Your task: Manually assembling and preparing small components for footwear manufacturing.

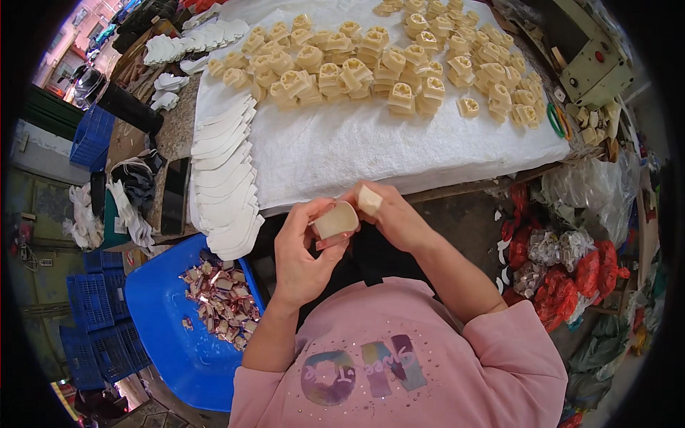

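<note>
My left hand (300, 260) is closed round a small part with a pale, rounded face and shiny pinkish sides (337, 222), held in front of my chest by the table edge. Close against it is my right hand (399, 217), its fingers bent at the part's right side. A cream patch (369, 201) shows on the right hand's fingers; whether it is a wrap or a loose piece, I cannot tell. What the right fingertips pinch is hidden. Left of my hands, overlapping white curved sheets (225, 178) run down the table's edge.
Many cream moulded pieces (357, 75) cover the far part of the white-sheeted table (321, 150). At lower left, a blue basin (168, 314) contains shiny pink parts (221, 299). Red plastic bags (556, 296) lie at right, below a grey-green machine (596, 64). Blue crates (93, 299) stand far left.
</note>
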`<state>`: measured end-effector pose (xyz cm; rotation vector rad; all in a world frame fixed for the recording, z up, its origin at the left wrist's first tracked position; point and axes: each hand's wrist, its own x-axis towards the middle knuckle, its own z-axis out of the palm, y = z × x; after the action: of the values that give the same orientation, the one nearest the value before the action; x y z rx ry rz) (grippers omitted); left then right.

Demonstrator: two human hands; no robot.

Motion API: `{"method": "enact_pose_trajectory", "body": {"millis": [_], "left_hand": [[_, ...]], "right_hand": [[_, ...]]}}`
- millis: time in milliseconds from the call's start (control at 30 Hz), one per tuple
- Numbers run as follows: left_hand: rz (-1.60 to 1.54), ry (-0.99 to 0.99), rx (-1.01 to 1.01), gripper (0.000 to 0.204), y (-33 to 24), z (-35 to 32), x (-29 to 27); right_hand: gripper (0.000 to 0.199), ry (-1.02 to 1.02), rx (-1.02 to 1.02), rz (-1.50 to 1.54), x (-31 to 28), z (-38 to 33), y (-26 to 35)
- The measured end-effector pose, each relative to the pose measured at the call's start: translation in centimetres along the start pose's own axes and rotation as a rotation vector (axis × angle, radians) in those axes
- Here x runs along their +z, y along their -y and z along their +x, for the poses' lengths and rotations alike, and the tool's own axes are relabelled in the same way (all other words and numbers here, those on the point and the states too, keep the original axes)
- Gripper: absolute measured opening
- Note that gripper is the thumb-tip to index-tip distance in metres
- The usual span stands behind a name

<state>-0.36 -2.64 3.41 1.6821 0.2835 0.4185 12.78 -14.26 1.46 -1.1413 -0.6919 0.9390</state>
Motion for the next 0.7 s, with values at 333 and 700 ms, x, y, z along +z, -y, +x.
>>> {"method": "enact_pose_trajectory", "body": {"millis": [333,700], "left_hand": [[0.38,-0.021,0.166,0.041,-0.6,0.5,0.7],[0.524,-0.219,0.351,0.045,0.6,2.2,2.8]], "right_hand": [[0.014,0.039,-0.217,-0.466,-0.5,0.8,0.2],[0.017,0.004,-0.1,-0.081,-1.3,0.4,-1.0]]}}
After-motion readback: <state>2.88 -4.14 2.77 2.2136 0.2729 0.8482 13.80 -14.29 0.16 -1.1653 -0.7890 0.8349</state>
